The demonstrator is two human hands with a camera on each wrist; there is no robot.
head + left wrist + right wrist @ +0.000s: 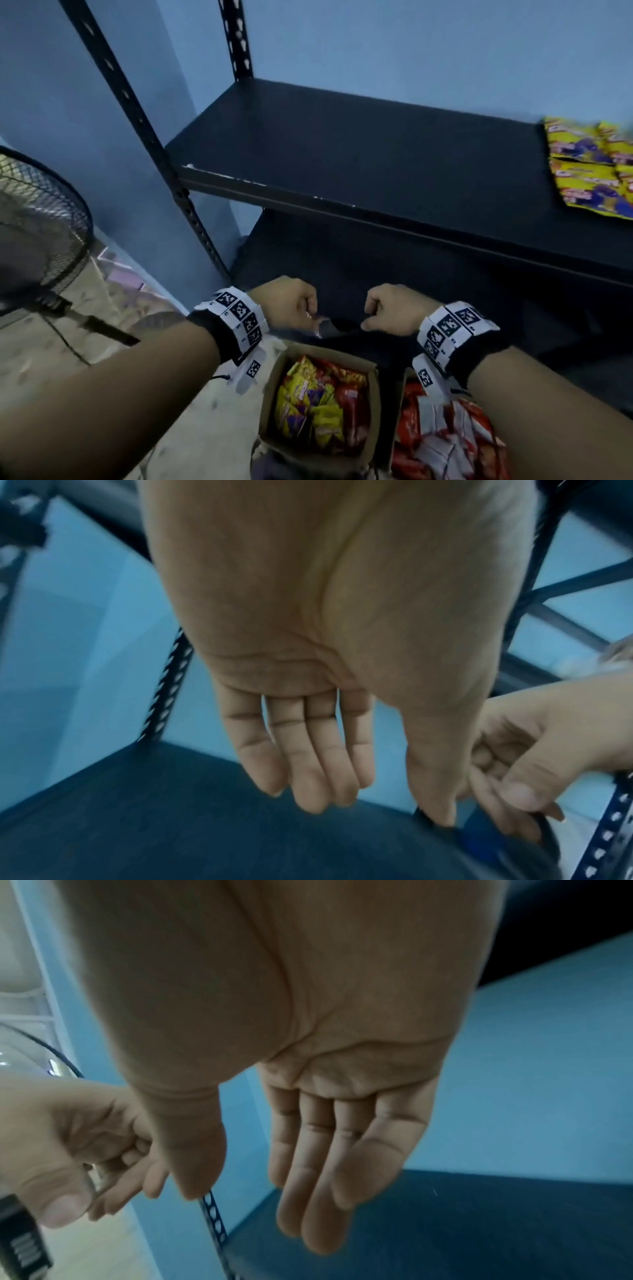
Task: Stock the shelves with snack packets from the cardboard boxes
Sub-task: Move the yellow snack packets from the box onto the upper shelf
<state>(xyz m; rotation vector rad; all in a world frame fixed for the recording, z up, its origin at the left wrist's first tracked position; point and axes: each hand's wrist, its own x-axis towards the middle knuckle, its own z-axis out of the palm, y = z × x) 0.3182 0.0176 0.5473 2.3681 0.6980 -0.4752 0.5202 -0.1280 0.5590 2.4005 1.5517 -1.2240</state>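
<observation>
Left hand: my left hand [291, 303] hangs low in front of the lower shelf [394, 274], above the boxes; from the head view it looks loosely curled, while the left wrist view shows the fingers [301, 764] hanging fairly straight and relaxed, the thumb toward the right hand.
Right hand: my right hand [394, 308] sits just beside the left; its fingers [329, 1172] hang loose too.
Between the hands: something thin and dark runs there – I cannot tell what it is, nor whether either hand pinches it.
Snack packets: yellow and red packets [318, 407] fill the left cardboard box [270, 383] on the floor [68, 359]; red and white packets [442, 435] fill the right cardboard box [402, 380] touching it.
Upper shelf: a dark board [342, 147] with yellow and purple packets [589, 168] lying flat at its right end – blurred.
Surroundings: a fan's wire grille [37, 219] stands at the left, a blue wall [411, 51] behind the rack.
</observation>
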